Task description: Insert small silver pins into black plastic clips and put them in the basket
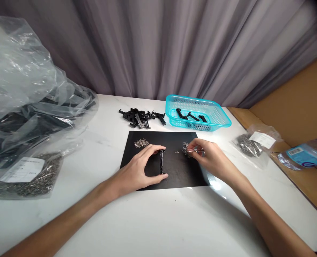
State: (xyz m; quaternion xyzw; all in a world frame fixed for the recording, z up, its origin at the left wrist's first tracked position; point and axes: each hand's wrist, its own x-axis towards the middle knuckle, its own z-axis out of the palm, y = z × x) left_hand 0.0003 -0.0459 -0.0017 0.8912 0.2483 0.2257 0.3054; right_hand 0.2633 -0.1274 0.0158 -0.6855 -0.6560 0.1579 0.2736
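My left hand (139, 167) grips a narrow black plastic part (162, 162) by its two ends, thumb at the near end and fingers at the far end. The part stands lengthwise over a black mat (177, 176). Over the mat's right side, my right hand (205, 153) pinches a thin, shiny metal tool (198, 151), its kind too small to make out. Its fingertips are at a pile of small silvery metal pieces (185, 148), partly hidden by them. A single small bent wire piece (177, 152) lies left of that pile. Another pile of small metal pieces (141, 143) sits at the mat's far left.
Behind the mat lie a heap of black plastic parts (138, 117) and a turquoise basket (225, 123) with several black parts inside. Bags of small metal pieces lie at left (44, 175) and right (249, 145). A large clear plastic bag (26, 82) fills the left; a cardboard box (303, 85) stands right.
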